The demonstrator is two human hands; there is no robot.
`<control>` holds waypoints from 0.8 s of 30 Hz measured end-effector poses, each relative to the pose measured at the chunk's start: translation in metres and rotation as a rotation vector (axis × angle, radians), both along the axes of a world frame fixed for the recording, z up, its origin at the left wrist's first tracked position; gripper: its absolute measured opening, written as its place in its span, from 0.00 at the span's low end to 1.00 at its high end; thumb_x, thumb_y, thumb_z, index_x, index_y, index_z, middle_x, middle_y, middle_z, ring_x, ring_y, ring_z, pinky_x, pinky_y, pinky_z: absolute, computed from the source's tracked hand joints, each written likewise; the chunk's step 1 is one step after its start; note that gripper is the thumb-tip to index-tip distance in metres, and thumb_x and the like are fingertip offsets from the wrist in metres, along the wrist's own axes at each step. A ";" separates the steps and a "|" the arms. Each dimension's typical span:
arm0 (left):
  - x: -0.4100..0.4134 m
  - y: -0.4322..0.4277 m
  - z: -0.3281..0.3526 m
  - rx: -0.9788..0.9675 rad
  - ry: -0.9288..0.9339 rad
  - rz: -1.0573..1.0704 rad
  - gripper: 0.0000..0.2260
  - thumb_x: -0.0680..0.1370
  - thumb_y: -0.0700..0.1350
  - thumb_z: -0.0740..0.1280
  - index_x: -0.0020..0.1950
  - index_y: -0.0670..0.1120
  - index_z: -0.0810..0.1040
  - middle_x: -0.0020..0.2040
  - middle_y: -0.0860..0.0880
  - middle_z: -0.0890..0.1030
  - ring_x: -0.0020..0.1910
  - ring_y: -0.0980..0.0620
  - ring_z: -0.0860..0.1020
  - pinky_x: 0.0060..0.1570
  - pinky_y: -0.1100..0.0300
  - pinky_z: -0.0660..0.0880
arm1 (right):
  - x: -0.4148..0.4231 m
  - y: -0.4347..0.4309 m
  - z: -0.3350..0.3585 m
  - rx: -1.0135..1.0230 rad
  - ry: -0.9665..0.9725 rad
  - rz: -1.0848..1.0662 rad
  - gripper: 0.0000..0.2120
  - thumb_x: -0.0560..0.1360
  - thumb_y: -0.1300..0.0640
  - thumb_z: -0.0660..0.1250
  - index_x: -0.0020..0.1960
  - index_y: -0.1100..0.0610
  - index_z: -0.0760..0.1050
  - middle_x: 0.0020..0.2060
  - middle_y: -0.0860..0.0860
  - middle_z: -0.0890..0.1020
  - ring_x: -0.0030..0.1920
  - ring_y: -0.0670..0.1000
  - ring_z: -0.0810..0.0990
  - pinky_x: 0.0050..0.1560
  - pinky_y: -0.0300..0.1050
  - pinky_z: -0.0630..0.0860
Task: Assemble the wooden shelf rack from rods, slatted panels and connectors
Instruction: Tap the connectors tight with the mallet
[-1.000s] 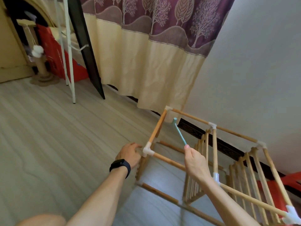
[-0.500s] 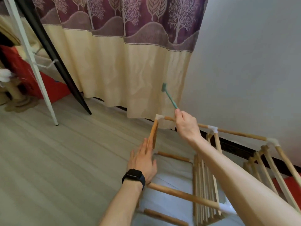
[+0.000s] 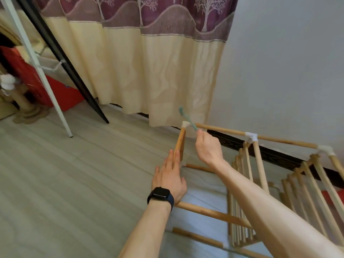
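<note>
cream-and-purple curtain (image 3: 149, 71), white wall (image 3: 288, 62), pale floor (image 3: 74, 174)

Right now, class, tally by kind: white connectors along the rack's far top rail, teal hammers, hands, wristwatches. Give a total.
White connectors: 3
Teal hammer: 1
Hands, left hand and right hand: 2
Black wristwatch: 1
Total: 7

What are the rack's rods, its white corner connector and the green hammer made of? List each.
The rods look like wood or bamboo: tan, faintly streaked, matte. The corner connector looks like moulded plastic: uniform white, smooth. The hammer is pale green, probably plastic or rubber; blur leaves it open.
</note>
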State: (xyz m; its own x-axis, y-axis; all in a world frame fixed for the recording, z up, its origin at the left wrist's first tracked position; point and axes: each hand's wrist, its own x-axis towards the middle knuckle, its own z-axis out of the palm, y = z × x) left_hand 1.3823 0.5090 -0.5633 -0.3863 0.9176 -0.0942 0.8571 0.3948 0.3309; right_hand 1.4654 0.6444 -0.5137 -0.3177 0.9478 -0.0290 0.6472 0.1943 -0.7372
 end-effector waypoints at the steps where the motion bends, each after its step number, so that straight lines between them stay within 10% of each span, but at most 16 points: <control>1: 0.000 0.000 0.001 -0.011 0.008 0.002 0.40 0.79 0.51 0.61 0.81 0.51 0.36 0.82 0.50 0.39 0.79 0.46 0.58 0.77 0.45 0.55 | 0.001 -0.001 0.002 0.042 0.046 -0.037 0.27 0.86 0.45 0.44 0.61 0.60 0.76 0.58 0.65 0.80 0.59 0.67 0.76 0.58 0.56 0.72; 6: 0.001 0.000 0.008 -0.057 0.024 0.002 0.42 0.77 0.49 0.63 0.81 0.52 0.36 0.82 0.50 0.39 0.78 0.46 0.60 0.77 0.45 0.56 | 0.006 0.006 0.023 -0.252 -0.136 0.031 0.23 0.85 0.56 0.45 0.66 0.66 0.73 0.49 0.62 0.80 0.51 0.63 0.79 0.56 0.52 0.75; 13: 0.000 0.002 0.015 -0.124 0.124 0.001 0.44 0.78 0.52 0.63 0.81 0.51 0.34 0.82 0.48 0.40 0.79 0.44 0.59 0.77 0.43 0.52 | 0.120 0.017 0.049 -0.118 -0.174 0.000 0.19 0.86 0.53 0.45 0.49 0.59 0.71 0.39 0.53 0.75 0.46 0.58 0.74 0.48 0.50 0.69; 20: 0.021 0.009 0.029 -0.216 0.423 -0.044 0.33 0.82 0.58 0.53 0.82 0.45 0.47 0.83 0.46 0.43 0.81 0.48 0.43 0.78 0.40 0.47 | 0.323 -0.019 0.023 0.059 -0.380 -0.383 0.22 0.85 0.51 0.45 0.53 0.61 0.75 0.52 0.64 0.81 0.56 0.67 0.78 0.53 0.57 0.72; 24: 0.103 0.016 0.032 -0.131 0.190 -0.134 0.30 0.82 0.64 0.48 0.80 0.50 0.58 0.77 0.45 0.67 0.76 0.45 0.64 0.73 0.44 0.62 | 0.390 -0.034 0.006 -0.072 -0.425 -0.615 0.26 0.85 0.50 0.45 0.65 0.63 0.76 0.60 0.66 0.78 0.61 0.69 0.76 0.60 0.58 0.72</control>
